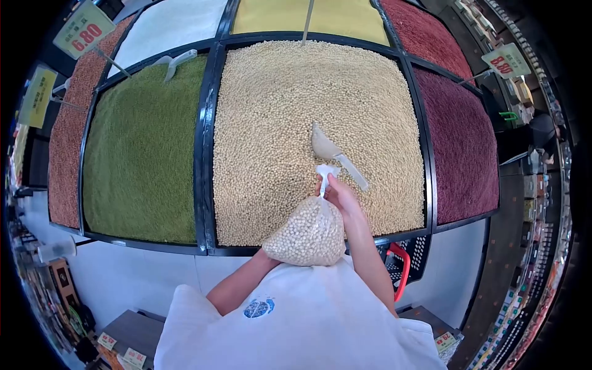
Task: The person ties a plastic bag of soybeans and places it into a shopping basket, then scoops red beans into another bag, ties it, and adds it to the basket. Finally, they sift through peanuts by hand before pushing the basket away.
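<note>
A clear plastic bag [306,233] full of pale round beans is in front of my chest, at the front edge of the bean bin. My right hand [340,192] is closed around its gathered neck, and the white top of the bag sticks out above my fingers. My left hand [269,256] is low at the bag's left side, apparently beneath it; its fingers are hidden by the bag. Just beyond my right hand a clear plastic scoop [325,147] lies on the loose pale beans [265,123], handle pointing toward the lower right.
Black dividers [206,132] separate the bins. Green beans [145,154] with another scoop [179,60] are at left, dark red beans [459,151] at right. Price signs [84,29] stand on rods. A black basket with a red handle [402,271] is below on the right.
</note>
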A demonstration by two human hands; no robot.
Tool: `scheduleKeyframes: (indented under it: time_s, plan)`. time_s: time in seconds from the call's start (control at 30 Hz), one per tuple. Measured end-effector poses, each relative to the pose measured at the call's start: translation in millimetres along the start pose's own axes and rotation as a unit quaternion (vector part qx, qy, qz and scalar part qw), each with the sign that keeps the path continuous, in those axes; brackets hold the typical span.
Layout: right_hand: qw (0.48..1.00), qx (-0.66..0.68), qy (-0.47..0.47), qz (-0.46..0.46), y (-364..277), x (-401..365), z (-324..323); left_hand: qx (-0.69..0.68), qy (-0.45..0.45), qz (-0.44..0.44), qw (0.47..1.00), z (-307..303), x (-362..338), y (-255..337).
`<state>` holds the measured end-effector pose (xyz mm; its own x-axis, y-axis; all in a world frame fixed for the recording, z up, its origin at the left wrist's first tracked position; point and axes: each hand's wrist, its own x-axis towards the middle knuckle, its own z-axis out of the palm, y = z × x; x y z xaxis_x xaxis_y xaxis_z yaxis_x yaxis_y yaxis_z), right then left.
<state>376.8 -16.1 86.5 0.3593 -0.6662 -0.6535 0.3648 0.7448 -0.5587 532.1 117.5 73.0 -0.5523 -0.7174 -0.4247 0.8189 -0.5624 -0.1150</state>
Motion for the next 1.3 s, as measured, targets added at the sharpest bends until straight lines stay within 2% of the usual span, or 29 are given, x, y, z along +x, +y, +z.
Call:
scheduleKeyframes:
  time_s: [0.1,0.2,0.23,0.33,0.37,0.43,0.47,0.53,0.6,0.63,0.7,0.8,0.87,0.9,1.0,1.03,1.13,1.17,1.2,1.27,1.3]
  plan:
    - [0.997,-0.032,-0.036,0.062,7,2,-5,-0.014,-0.008,-0.010,1.000,-2,0,-2]
    - [0.984,-0.141,-0.081,0.068,0,4,-7,-0.024,-0.015,-0.017,0.999,-1,1,-3]
    - [0.985,-0.138,-0.083,0.064,0,10,-10,-0.026,-0.018,-0.019,0.999,0,1,-3]
    - [0.988,-0.123,-0.055,0.075,-3,17,-13,-0.035,-0.031,-0.029,0.999,5,3,-5]
    - [0.990,-0.114,-0.057,0.059,3,20,-15,-0.040,-0.037,-0.031,0.998,4,5,-7]
    - [0.987,-0.127,-0.042,0.087,27,28,-3,-0.050,-0.051,-0.022,0.997,1,2,-8]
    - [0.988,-0.132,0.002,0.075,17,16,-20,-0.058,-0.052,-0.025,0.997,1,5,-8]
    - [0.982,-0.183,0.009,0.050,16,-2,-19,-0.069,-0.050,-0.033,0.996,0,2,-7]
    - [0.985,-0.156,-0.011,0.075,22,6,-10,-0.107,-0.082,-0.018,0.991,-11,-5,-7]
    - [0.983,-0.166,-0.008,0.074,21,8,-11,-0.096,-0.066,-0.019,0.993,-11,-1,-7]
    - [0.991,-0.094,0.006,0.094,48,23,-15,-0.074,-0.035,-0.007,0.997,-15,-3,-6]
    - [0.995,-0.038,0.052,0.079,30,16,-42,-0.047,-0.002,-0.032,0.998,3,0,-3]
    - [0.997,-0.026,0.035,0.062,26,1,-3,-0.046,0.024,-0.023,0.998,-1,-2,-4]
    - [0.995,-0.037,-0.047,0.074,35,23,-29,-0.070,-0.007,-0.005,0.998,-7,1,-5]
    - [0.980,-0.190,0.002,0.052,23,18,-18,-0.030,0.047,-0.033,0.998,-16,7,-7]
    - [0.976,-0.213,0.022,0.036,23,23,-18,-0.030,0.024,-0.054,0.998,-16,7,-7]
    - [0.996,-0.039,-0.074,0.037,7,28,-18,-0.068,-0.016,-0.031,0.997,11,-10,-4]
    - [0.998,-0.016,-0.052,0.033,3,30,-14,-0.068,-0.021,-0.035,0.997,6,-10,-5]
    - [0.997,0.004,-0.073,0.035,4,33,-13,-0.077,-0.024,-0.033,0.996,8,-12,-6]
    - [0.997,0.037,-0.026,0.063,10,33,-10,-0.092,-0.036,-0.032,0.995,16,-10,-4]
    - [0.996,0.007,-0.034,0.078,12,33,-14,-0.090,-0.084,-0.017,0.992,18,-8,-3]
